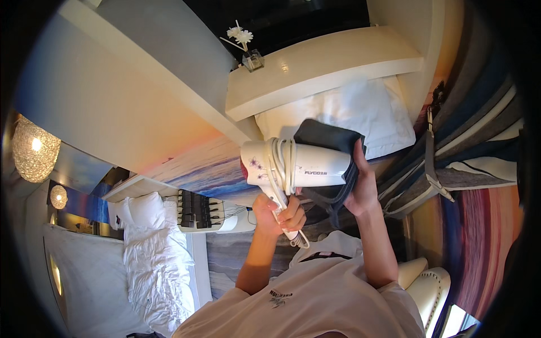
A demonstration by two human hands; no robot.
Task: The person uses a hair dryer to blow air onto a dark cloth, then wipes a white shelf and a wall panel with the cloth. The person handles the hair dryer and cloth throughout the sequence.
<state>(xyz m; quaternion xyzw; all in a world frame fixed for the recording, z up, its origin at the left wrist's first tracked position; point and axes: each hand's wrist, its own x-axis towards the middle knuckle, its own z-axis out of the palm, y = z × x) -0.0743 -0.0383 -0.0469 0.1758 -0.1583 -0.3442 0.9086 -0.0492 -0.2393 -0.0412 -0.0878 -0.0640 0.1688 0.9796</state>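
Note:
A white FLYCO hair dryer with a floral print is in front of my chest, its nozzle pointing right. Its pale cord is wound around the barrel. My left hand grips the dryer's handle, fingers wrapped around it. On the right, my right hand holds a dark fabric pouch with its thumb along the edge. The pouch lies behind and around the nozzle end. Whether the nozzle sits inside its opening, I cannot tell.
Ahead is a cream shelf bearing a glass reed diffuser with white flowers. A white pillow lies below it. Rumpled white bedding and several black devices with cables are at left. Striped curtains hang right.

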